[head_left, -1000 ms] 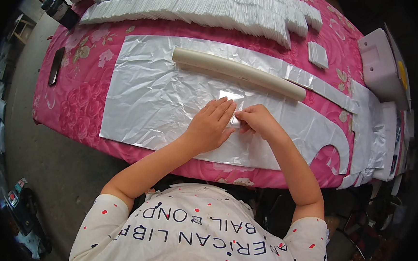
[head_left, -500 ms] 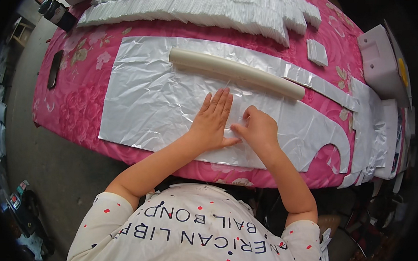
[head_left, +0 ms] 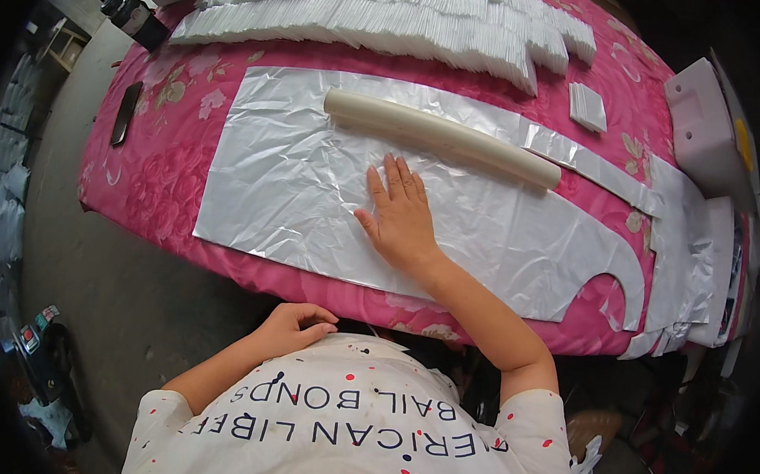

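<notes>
A white plastic bag (head_left: pixel 269 185) with a curved handle cutout at its right end lies flat on the table. My right hand (head_left: pixel 403 221) is spread on the bag's middle, palm down, fingers pointing away from me. Just beyond the fingertips, a cream-coloured tube (head_left: pixel 444 138) rests across the upper part of the bag. My left hand (head_left: pixel 299 326) is off the table, close to my shirt front. Its fingers are loosely bent, with a gap to the thumb, and nothing shows in it.
Long rows of folded white packets (head_left: pixel 359 29) line the far side of the pink floral tablecloth (head_left: pixel 150 190). A small packet stack (head_left: pixel 587 108) sits right of them. A dark phone (head_left: pixel 126 114) and black bottle (head_left: pixel 135 19) are at left, a white foam box (head_left: pixel 710 119) at right.
My left hand has drawn back from the bag to my body. My right hand has gone from bent fingers to lying flat, shifting left on the bag. The view has shifted slightly.
</notes>
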### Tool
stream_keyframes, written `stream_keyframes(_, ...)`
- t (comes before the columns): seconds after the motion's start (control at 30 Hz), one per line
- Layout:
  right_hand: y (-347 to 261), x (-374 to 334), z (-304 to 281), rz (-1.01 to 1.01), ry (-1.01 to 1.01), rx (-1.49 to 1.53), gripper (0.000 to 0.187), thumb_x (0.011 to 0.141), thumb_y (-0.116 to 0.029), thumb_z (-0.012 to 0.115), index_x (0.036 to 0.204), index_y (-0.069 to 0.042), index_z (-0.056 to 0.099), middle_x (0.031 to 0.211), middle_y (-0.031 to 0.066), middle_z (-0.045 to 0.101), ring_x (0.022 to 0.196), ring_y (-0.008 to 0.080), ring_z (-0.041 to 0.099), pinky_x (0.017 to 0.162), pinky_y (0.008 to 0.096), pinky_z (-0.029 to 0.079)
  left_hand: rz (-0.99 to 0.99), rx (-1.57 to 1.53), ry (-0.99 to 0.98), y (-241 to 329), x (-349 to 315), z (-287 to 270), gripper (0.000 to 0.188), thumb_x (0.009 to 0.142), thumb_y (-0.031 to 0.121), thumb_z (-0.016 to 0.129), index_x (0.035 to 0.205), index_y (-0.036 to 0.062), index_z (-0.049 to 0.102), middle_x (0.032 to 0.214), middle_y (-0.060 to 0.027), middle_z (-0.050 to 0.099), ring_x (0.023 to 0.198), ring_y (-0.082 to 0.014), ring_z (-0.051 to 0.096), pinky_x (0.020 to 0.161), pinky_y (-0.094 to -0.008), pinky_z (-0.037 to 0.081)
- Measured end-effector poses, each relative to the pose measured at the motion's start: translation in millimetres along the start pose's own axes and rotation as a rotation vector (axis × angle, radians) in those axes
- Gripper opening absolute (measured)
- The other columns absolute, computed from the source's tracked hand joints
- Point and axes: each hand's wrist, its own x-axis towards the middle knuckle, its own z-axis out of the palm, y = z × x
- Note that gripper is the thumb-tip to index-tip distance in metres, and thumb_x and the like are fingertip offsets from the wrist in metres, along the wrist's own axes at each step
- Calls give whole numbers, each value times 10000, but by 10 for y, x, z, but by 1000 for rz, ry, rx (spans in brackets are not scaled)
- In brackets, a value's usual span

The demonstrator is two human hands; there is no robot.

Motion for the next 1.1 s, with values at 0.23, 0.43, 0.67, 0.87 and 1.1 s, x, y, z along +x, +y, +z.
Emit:
stream_keyframes(0.23,-974,-624,160,-174,-405,434,566,909,-295,468,1383,-32,303,1462,229,171,1371,388,89,1096,489,90,-270,-564,230,-244,-108,54,256,933,145,481,1063,-54,577,1048,-162,619,896,-222,632,847,-321,507)
stream_keyframes(0.43,-610,-686,-142,-275,-145,403,148,738,-87,638,877,-49,607,1233,163,462,1241,337,331,1022,451,288,261,576,360,294,-52,37,119,745,120,660,829,39,686,665,-132,637,571,-237,628,565,-295,492)
stream_keyframes(0.67,738,-668,-941,117,234,562,91,785,-74,662,858,-50,615,874,39,592,805,178,546,744,283,442,627,673,384,633,272,119,298,689,95,710,973,40,639,911,-133,662,810,-279,644,707,-331,510)
stream_keyframes(0.87,2595,-63,-1773,545,861,728,220,863,-121,607,1028,22,583,919,49,618,830,89,571,741,216,452,643,727,286,682,411,234,316,699,67,688,1008,43,627,949,-139,656,838,-279,642,727,-337,513)
stream_keyframes(1.1,3611,380,-1721,980,659,124,350,745,-258,670,1026,-53,637,890,146,655,822,255,624,770,343,481,656,709,282,734,539,223,321,696,56,677,1011,46,616,1003,-133,645,851,-284,639,719,-335,522)
